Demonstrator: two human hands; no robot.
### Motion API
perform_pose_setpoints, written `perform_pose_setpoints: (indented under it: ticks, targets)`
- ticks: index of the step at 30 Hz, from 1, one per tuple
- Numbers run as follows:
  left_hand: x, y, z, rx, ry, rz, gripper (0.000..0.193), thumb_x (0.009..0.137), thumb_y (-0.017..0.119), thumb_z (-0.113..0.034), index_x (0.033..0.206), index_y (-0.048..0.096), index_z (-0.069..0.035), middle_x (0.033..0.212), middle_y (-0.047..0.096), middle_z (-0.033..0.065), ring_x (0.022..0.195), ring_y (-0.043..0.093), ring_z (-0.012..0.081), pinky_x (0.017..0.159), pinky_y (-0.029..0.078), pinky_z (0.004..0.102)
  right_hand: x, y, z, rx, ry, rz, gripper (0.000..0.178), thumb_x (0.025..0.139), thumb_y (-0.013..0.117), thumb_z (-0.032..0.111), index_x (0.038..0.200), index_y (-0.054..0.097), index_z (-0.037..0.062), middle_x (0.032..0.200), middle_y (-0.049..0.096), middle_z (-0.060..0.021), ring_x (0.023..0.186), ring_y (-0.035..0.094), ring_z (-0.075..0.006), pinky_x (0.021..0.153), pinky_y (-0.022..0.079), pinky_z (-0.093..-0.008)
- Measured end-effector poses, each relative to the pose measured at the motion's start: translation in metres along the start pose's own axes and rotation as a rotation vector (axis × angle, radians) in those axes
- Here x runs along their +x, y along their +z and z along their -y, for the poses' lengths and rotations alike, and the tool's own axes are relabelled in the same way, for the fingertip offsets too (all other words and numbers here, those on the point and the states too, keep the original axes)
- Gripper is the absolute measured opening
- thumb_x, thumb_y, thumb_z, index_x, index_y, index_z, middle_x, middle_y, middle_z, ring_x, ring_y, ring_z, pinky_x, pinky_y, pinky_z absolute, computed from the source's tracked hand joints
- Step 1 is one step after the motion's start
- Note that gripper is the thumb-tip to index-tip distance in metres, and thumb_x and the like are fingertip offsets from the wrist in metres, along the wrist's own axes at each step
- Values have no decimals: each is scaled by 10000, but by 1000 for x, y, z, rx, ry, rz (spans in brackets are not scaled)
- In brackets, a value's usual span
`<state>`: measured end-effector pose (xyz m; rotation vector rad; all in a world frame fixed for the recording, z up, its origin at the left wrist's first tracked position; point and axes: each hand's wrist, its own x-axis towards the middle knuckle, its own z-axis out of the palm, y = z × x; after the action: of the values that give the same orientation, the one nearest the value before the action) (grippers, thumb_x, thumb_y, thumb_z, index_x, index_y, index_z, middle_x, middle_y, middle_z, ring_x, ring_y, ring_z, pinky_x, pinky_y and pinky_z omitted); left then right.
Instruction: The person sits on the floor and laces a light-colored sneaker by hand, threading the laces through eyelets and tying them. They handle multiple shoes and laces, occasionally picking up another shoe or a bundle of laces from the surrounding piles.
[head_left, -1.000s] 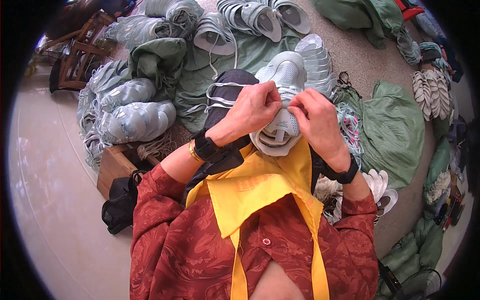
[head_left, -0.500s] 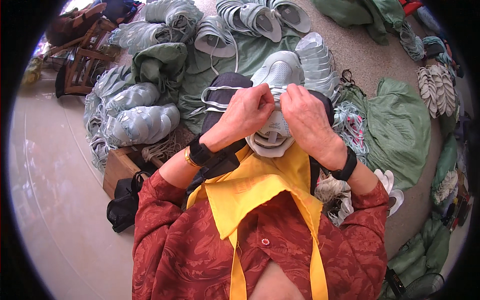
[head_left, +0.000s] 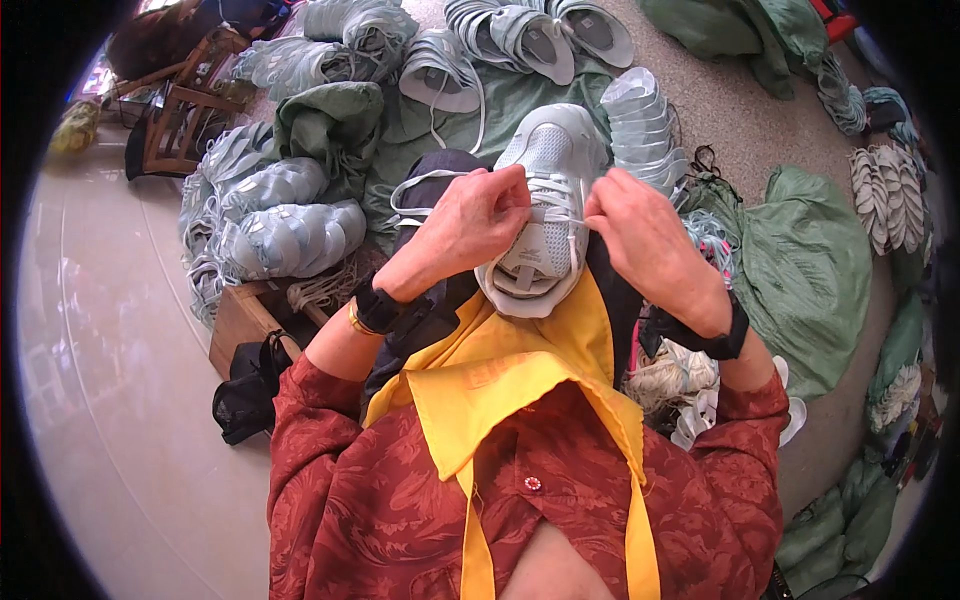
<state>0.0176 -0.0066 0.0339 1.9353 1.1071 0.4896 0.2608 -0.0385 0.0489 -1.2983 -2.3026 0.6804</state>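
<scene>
A pale grey sports shoe (head_left: pixel 545 190) rests on my lap over a yellow apron (head_left: pixel 520 360), toe pointing away from me. My left hand (head_left: pixel 470 220) pinches a white lace (head_left: pixel 425 180) at the shoe's left side. My right hand (head_left: pixel 645 235) grips the lace at the right eyelets. Both wrists wear black bands, and the left one also carries a gold bangle.
Stacks of pale grey shoe uppers (head_left: pixel 290 235) lie to my left and more (head_left: pixel 520 30) ahead. Green sacks (head_left: pixel 810 260) spread to the right. A small wooden box (head_left: pixel 250 315) and a black bag (head_left: pixel 245 395) sit by my left knee. A wooden chair (head_left: pixel 175 110) stands far left.
My hands have spread apart along the lace, uncovering the shoe's tongue and toe. The shoe sits slightly farther forward in view.
</scene>
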Motion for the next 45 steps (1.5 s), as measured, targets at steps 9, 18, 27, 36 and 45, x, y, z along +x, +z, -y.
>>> perform_pose_setpoints:
  ticks: [9, 18, 27, 36, 45]
  targets:
    - [-1, 2, -1, 38, -16, -3, 106, 875, 663, -80, 920, 601, -7, 730, 582, 62, 662, 544, 179, 646, 469, 319, -5, 17, -1, 306, 138, -43, 210, 901, 730, 130, 897, 580, -18, 831, 613, -178, 786, 615, -393, 695, 480, -445]
    - [-3, -8, 5, -223, -140, 102, 105, 992, 628, -92, 950, 589, -4, 808, 562, -30, 733, 508, 44, 633, 429, 225, -32, 32, -12, 726, 387, -172, 83, 948, 663, 56, 910, 614, 2, 791, 622, -25, 658, 596, -89, 584, 462, -253]
    - [-8, -16, 22, -456, -4, 92, 125, 1013, 637, -131, 964, 599, -22, 871, 571, -23, 793, 522, 54, 728, 456, 237, -122, -1, -44, 1324, 412, -585, 119, 992, 601, 111, 889, 595, 51, 1168, 662, -107, 804, 576, -107, 721, 468, -247]
    - [-3, -22, 19, -824, 66, 135, 193, 1023, 676, -220, 979, 605, -46, 906, 592, -28, 839, 554, 53, 781, 468, 228, -225, -23, -90, 1793, 262, -1109, 163, 1026, 542, 24, 1137, 525, -95, 1193, 598, -192, 813, 521, -140, 717, 471, -280]
    - [-10, 3, 42, -701, 154, 33, 130, 973, 692, -95, 1028, 580, -58, 1035, 604, 5, 932, 587, 100, 859, 495, 255, -301, -26, -124, 1672, 347, -1278, 112, 1028, 543, 24, 1077, 520, -74, 1027, 532, -119, 839, 534, -169, 767, 497, -292]
